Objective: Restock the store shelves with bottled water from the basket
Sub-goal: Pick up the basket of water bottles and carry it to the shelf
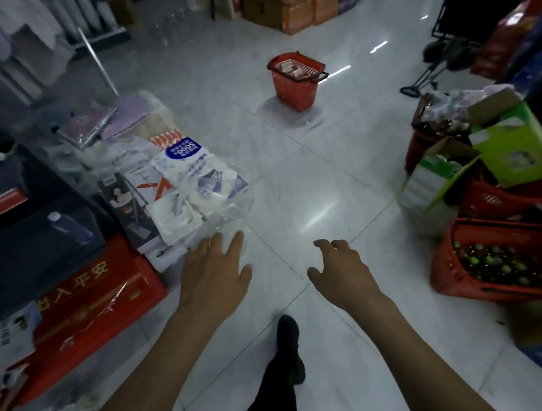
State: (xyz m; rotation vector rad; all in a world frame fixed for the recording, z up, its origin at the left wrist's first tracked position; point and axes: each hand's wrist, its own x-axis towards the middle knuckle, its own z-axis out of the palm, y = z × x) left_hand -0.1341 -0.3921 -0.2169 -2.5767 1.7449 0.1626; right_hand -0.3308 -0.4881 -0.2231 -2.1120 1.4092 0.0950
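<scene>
Basket (296,84), slatted red plastic, tapered

Hands: two, the left hand (215,270) and the right hand (341,266), both bare and holding nothing
Red baskets: at least three, one basket alone mid-floor (296,81), one basket of green-capped bottles (491,260) at right, one partly hidden basket behind it (500,200)
Green cartons: two (515,146) (434,177)
Red boxes with gold lettering: one (88,311)
Tissue packs in clear wrap: one bundle (194,185)
Shoes: one (288,332)
</scene>
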